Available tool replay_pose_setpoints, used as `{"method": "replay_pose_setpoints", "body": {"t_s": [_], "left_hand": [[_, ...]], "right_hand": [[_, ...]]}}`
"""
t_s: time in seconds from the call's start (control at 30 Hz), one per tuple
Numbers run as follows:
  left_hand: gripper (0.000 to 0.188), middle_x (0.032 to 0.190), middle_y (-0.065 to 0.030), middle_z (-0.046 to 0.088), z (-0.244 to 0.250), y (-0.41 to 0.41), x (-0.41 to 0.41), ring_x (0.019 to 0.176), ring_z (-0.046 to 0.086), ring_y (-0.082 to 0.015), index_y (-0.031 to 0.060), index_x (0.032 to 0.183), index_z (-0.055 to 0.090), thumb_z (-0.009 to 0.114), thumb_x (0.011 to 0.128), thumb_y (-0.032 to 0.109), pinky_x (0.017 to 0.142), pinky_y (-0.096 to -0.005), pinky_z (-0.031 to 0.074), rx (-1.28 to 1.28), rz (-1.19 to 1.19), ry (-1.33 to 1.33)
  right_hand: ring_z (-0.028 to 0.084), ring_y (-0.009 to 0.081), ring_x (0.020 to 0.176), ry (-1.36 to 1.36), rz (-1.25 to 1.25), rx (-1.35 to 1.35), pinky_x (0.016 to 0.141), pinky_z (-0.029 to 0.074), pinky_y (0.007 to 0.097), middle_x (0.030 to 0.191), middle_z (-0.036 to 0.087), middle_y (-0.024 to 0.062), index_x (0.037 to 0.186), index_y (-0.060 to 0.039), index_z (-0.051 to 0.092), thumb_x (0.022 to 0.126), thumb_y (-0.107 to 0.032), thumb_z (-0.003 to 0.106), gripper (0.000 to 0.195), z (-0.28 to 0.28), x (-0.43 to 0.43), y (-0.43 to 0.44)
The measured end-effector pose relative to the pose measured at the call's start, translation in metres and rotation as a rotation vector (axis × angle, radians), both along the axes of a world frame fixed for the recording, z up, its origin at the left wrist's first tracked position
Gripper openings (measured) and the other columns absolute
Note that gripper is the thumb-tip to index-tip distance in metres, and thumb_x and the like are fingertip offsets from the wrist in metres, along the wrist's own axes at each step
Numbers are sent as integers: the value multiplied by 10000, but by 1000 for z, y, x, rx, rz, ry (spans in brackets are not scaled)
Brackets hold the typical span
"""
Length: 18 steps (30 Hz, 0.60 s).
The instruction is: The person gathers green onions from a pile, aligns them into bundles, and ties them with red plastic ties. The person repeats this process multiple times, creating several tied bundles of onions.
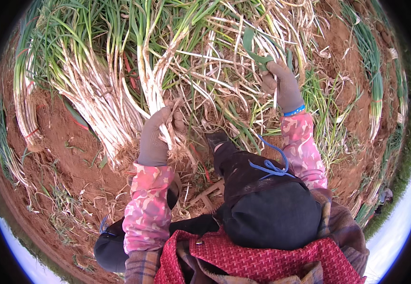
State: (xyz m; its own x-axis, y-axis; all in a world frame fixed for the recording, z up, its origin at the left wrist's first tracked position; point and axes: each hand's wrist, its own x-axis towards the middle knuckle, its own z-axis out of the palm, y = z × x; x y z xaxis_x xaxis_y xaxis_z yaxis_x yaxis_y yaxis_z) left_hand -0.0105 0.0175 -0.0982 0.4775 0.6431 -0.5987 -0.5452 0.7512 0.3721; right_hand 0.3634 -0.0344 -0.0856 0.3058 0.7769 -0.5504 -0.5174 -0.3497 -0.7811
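Note:
My left hand [159,131], in a grey-brown knitted glove, is closed around the root end of a small bunch of green onions [154,83], whose white stalks and green tops point away from me. My right hand [282,83], gloved alike, is raised at the right over the loose stalks; a wide green leaf [253,48] hangs from between its thumb and fingers, and a pale stalk shows just below them. Left of my left hand lies a large pile of green onions [95,96] with roots toward me. Loose, tangled green onions [223,78] spread between both hands.
Tied bundles of green onions lie at the far left [26,103] and far right [374,78] on reddish soil [74,177]. Leaf scraps [63,206] litter the ground at lower left. My shoe [217,139] and bent knees are close below the stalks, beside a wooden frame piece [205,197].

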Motion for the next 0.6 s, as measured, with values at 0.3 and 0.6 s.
{"method": "replay_pose_setpoints", "body": {"t_s": [0.3, 0.6], "left_hand": [[491, 1408, -214, 618, 36, -28, 67, 1327, 622, -342, -104, 1408, 525, 634, 995, 137, 1148, -453, 522, 36, -120, 108], [320, 871, -67, 688, 27, -35, 70, 675, 683, -150, -33, 1192, 670, 637, 1006, 225, 581, -289, 552, 11, -239, 268]], "right_hand": [[671, 143, 605, -42, 299, -35, 521, 527, 279, 814, 698, 67, 1058, 5, 662, 1036, -311, 648, 317, 0, -105, 5], [609, 171, 850, -346, 647, -59, 825, 505, 336, 913, 668, 60, 1073, 9, 691, 1105, -409, 528, 450, 0, -128, 15]]}}
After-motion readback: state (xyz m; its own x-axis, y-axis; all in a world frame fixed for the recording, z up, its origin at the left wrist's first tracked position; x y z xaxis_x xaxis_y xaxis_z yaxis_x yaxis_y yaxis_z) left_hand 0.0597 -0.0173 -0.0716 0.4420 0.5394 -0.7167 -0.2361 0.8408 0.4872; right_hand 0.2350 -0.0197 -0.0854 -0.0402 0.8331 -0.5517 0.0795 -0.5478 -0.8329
